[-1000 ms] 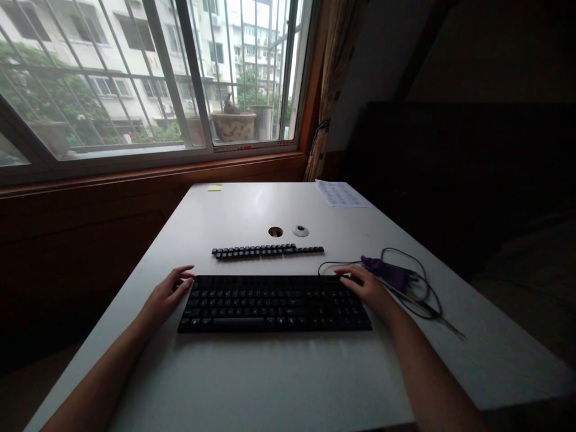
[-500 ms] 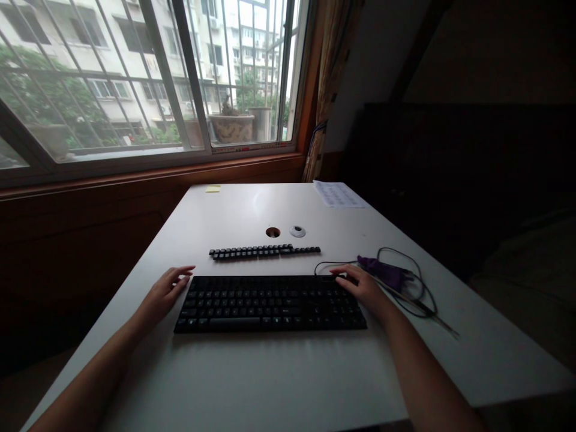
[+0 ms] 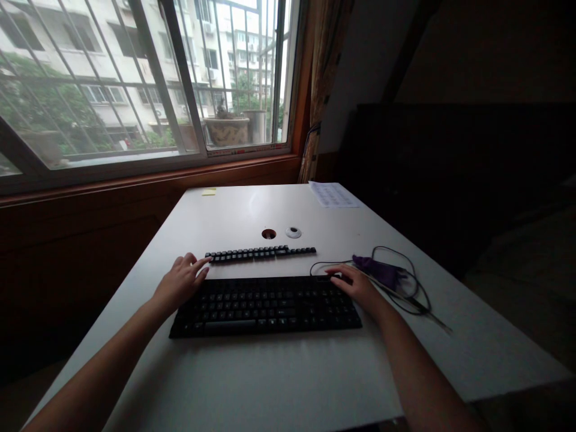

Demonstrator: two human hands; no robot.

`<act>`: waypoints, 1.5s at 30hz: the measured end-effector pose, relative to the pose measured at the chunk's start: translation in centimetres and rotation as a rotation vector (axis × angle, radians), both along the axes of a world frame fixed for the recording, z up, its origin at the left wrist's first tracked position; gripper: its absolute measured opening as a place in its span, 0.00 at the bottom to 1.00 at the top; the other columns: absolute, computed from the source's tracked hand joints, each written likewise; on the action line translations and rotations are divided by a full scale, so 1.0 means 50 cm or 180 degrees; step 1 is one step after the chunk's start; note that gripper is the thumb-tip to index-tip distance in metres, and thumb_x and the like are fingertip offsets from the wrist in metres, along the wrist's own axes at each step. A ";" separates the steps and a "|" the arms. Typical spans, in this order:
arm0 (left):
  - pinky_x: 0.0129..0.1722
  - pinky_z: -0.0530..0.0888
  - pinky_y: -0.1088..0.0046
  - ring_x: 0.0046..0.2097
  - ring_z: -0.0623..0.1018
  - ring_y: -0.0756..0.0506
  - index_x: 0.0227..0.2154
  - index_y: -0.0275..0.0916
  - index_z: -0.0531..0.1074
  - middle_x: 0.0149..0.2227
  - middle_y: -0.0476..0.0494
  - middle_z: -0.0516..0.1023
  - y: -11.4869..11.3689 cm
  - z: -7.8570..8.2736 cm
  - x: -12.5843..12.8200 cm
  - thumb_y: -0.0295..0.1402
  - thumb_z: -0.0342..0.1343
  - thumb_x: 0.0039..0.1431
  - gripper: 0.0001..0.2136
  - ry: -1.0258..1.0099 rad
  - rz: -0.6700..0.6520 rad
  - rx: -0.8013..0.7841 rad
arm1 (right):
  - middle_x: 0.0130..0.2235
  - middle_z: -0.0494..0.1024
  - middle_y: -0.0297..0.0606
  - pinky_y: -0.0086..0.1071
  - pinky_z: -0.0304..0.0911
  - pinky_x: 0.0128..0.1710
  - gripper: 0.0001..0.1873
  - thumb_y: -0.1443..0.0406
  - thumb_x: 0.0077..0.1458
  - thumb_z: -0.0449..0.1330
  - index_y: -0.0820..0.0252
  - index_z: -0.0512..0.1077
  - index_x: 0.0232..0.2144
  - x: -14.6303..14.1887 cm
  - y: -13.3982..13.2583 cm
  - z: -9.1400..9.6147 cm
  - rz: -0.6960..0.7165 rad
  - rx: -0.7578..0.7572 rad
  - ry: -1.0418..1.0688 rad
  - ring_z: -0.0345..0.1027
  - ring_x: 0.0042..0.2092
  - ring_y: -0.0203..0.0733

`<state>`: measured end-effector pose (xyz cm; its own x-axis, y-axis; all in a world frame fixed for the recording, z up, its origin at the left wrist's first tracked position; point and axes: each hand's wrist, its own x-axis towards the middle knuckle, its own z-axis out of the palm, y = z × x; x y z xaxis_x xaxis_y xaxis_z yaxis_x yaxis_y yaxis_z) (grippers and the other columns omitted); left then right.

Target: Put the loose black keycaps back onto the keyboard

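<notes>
A black keyboard (image 3: pixel 265 309) lies across the white table in front of me; light legends show on its middle rows, while its far strip looks flat and dark. Beyond it, loose black keycaps (image 3: pixel 252 255) are lined up in rows. My left hand (image 3: pixel 182 281) is over the keyboard's far left corner, its index fingertip at the left end of the keycap rows and its thumb apart below. Whether that finger presses a keycap I cannot tell. My right hand (image 3: pixel 355 285) rests over the keyboard's far right corner with fingers loosely spread, holding nothing visible.
Right of the keyboard, a purple cloth pouch (image 3: pixel 380 272) lies among loops of black cable (image 3: pixel 416 270) and a thin, long tool (image 3: pixel 438 321). A round hole (image 3: pixel 269 234) and a white ring cover (image 3: pixel 293 232) are farther back. Printed paper (image 3: pixel 335 195) and a yellow note (image 3: pixel 209 192) lie at the far edge.
My left hand has moved right and forward, from beside the keyboard's corner to the left end of the keycap rows. My right hand stays at the keyboard. The view has shifted slightly.
</notes>
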<state>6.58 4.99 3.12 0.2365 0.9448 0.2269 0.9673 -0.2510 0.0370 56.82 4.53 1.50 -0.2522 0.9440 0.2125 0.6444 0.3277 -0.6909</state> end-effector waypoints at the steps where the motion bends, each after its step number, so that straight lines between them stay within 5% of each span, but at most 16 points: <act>1: 0.50 0.70 0.57 0.47 0.70 0.36 0.60 0.45 0.69 0.45 0.38 0.69 0.003 -0.002 0.004 0.43 0.43 0.69 0.22 0.0029 0.0037 -0.0019 | 0.45 0.78 0.41 0.38 0.64 0.40 0.15 0.59 0.58 0.56 0.55 0.77 0.44 0.000 0.000 0.000 0.0007 0.0006 -0.0003 0.70 0.41 0.46; 12: 0.51 0.69 0.58 0.48 0.70 0.37 0.57 0.46 0.71 0.46 0.38 0.69 -0.006 -0.003 -0.006 0.43 0.42 0.68 0.22 -0.0070 0.0120 -0.0201 | 0.46 0.78 0.41 0.38 0.64 0.41 0.14 0.59 0.59 0.56 0.55 0.76 0.44 0.002 0.000 0.000 0.0060 -0.0005 0.0016 0.70 0.43 0.47; 20: 0.48 0.70 0.58 0.44 0.72 0.38 0.50 0.47 0.77 0.43 0.40 0.71 -0.039 -0.005 -0.084 0.43 0.45 0.67 0.18 -0.0295 0.0001 -0.0027 | 0.46 0.78 0.41 0.38 0.64 0.41 0.15 0.59 0.59 0.56 0.55 0.76 0.44 0.001 0.000 0.000 0.0067 0.0000 0.0011 0.70 0.43 0.47; 28: 0.38 0.74 0.66 0.35 0.78 0.44 0.45 0.43 0.79 0.40 0.42 0.74 -0.012 -0.003 -0.112 0.51 0.51 0.62 0.21 -0.1304 0.0012 -0.0202 | 0.45 0.78 0.41 0.37 0.64 0.41 0.14 0.59 0.58 0.57 0.55 0.77 0.44 -0.001 -0.001 0.001 0.0047 0.0030 0.0028 0.70 0.43 0.47; 36: 0.39 0.75 0.66 0.38 0.79 0.41 0.37 0.42 0.80 0.39 0.42 0.78 0.020 -0.026 -0.116 0.51 0.55 0.59 0.19 -0.1451 0.0023 -0.0449 | 0.46 0.78 0.41 0.38 0.64 0.43 0.14 0.59 0.59 0.56 0.56 0.76 0.44 0.003 0.002 -0.003 0.0069 0.0022 -0.0005 0.70 0.43 0.46; 45: 0.44 0.77 0.65 0.44 0.79 0.40 0.38 0.44 0.80 0.42 0.42 0.79 -0.042 0.055 -0.094 0.53 0.57 0.58 0.18 -0.2018 -0.0286 -0.0995 | 0.45 0.78 0.41 0.39 0.64 0.45 0.14 0.59 0.59 0.57 0.55 0.77 0.44 0.001 0.000 -0.001 0.0057 0.0055 -0.0001 0.70 0.44 0.47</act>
<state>1.89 2.90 5.86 0.2288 0.9711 0.0682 0.7118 -0.2146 0.6688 56.87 4.55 1.43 -0.2692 0.9355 0.2288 0.6385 0.3512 -0.6848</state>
